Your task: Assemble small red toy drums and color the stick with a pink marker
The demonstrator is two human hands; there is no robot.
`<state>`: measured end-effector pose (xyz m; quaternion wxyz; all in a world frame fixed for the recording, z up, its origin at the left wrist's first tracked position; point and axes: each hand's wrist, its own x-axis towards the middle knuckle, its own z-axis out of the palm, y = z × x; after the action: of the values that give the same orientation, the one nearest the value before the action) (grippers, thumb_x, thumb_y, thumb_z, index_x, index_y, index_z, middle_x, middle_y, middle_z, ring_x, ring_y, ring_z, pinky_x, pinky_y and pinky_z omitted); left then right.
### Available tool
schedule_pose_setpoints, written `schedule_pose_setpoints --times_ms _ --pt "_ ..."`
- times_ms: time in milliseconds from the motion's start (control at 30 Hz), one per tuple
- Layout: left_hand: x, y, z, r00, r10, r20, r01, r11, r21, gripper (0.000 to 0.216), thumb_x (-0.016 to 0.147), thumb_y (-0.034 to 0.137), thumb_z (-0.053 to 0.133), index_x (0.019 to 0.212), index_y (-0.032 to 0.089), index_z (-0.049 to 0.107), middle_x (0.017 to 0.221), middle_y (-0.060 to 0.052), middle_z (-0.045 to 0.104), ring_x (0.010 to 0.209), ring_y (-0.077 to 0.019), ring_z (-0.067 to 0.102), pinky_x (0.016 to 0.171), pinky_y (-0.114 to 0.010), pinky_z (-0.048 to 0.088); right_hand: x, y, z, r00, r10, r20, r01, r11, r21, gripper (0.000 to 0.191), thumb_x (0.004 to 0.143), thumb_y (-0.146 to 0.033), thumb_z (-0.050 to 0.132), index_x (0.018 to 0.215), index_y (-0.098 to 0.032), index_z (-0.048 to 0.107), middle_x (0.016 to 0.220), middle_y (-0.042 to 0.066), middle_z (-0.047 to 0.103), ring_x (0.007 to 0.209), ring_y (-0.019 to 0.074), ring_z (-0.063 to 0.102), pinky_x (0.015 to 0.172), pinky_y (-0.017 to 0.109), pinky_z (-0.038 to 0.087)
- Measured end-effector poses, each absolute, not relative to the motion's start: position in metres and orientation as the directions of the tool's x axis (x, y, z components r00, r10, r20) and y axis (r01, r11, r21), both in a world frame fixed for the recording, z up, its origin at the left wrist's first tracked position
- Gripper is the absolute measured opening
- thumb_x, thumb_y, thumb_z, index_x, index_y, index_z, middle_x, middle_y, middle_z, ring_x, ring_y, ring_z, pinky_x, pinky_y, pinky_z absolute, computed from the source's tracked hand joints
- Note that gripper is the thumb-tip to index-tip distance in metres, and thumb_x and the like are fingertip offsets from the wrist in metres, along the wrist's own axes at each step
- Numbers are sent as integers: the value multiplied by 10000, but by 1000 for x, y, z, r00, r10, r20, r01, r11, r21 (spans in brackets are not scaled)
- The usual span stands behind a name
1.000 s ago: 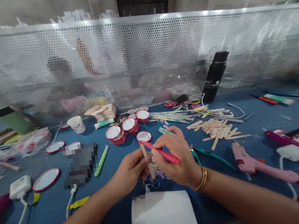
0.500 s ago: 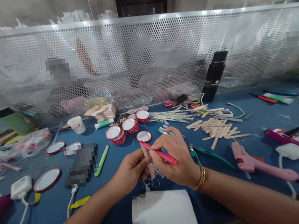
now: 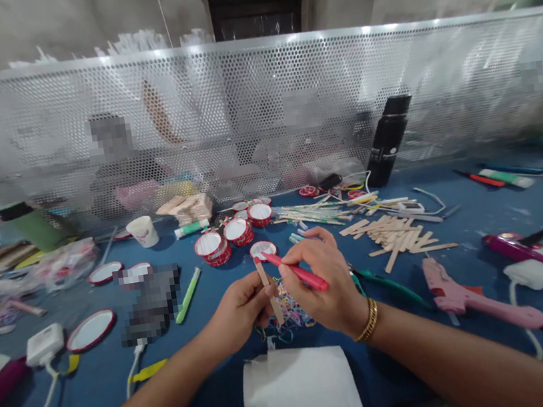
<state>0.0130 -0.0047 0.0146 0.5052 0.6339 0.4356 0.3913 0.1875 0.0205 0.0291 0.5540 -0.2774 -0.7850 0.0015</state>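
Pinched in my left hand (image 3: 240, 310) is a flat wooden craft stick (image 3: 262, 275), held roughly upright. Its top end is coloured red. My right hand (image 3: 327, 284) grips a pinkish-red marker (image 3: 309, 277) like a pen. The marker's tip points at the stick's upper end, with a small gap between them. Behind and under the hands lies a tangle of coloured rubber bands or threads (image 3: 294, 313). A small round red-rimmed piece with a white face (image 3: 263, 251) sits just past the stick. Folded white paper (image 3: 311, 383) lies in front of me.
Loose craft sticks (image 3: 401, 236), a pink glue gun (image 3: 476, 296) and green-handled pliers (image 3: 394, 287) lie to the right. Red-rimmed round pieces (image 3: 215, 246), a paper cup (image 3: 143, 232) and a phone (image 3: 152, 304) are leftward. A black bottle (image 3: 387, 143) stands by the perforated metal screen (image 3: 258, 111).
The marker's tip has drawn back to the right from the stick, and the stick's red end now shows. The view has shifted slightly; both hands keep their hold.
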Motion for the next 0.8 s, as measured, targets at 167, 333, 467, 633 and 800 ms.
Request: schedule_pose_setpoints --times_ms 167,333,467,633,800 --pt "14 -6 17 311 948 71 131 -116 984 420 842 582 587 777 172 524 588 39 529 471 -86 462 462 -219 358 186 19 27 -274 409 870 399 872 -284 70 847 -185 550 790 -221 533 716 -25 636 677 145 600 977 433 352" --pt "14 -6 17 311 948 69 132 -115 985 407 845 569 594 792 172 524 599 42 522 482 -83 453 471 -217 366 186 19 28 -263 422 867 417 861 -292 72 839 -178 553 784 -220 535 707 -26 636 673 147 601 965 431 353" --pt "12 -4 16 313 948 60 109 -98 989 375 856 537 601 811 172 530 618 41 528 485 -79 445 476 -218 370 186 19 29 -248 427 870 413 858 -304 74 844 -180 548 789 -227 531 711 -27 639 677 151 606 971 432 351" --pt "11 -3 17 310 948 67 114 -107 988 394 853 556 593 804 170 532 612 45 518 490 -82 443 481 -222 376 186 22 27 -255 438 862 417 854 -311 64 847 -181 552 805 -225 534 708 -25 636 691 153 611 985 436 348" --pt "12 -3 17 306 951 48 128 -91 987 416 835 577 605 804 168 536 603 47 516 485 -83 447 478 -225 372 187 26 28 -217 446 868 404 851 -336 66 853 -182 554 810 -227 532 722 -21 636 697 153 608 981 444 351"
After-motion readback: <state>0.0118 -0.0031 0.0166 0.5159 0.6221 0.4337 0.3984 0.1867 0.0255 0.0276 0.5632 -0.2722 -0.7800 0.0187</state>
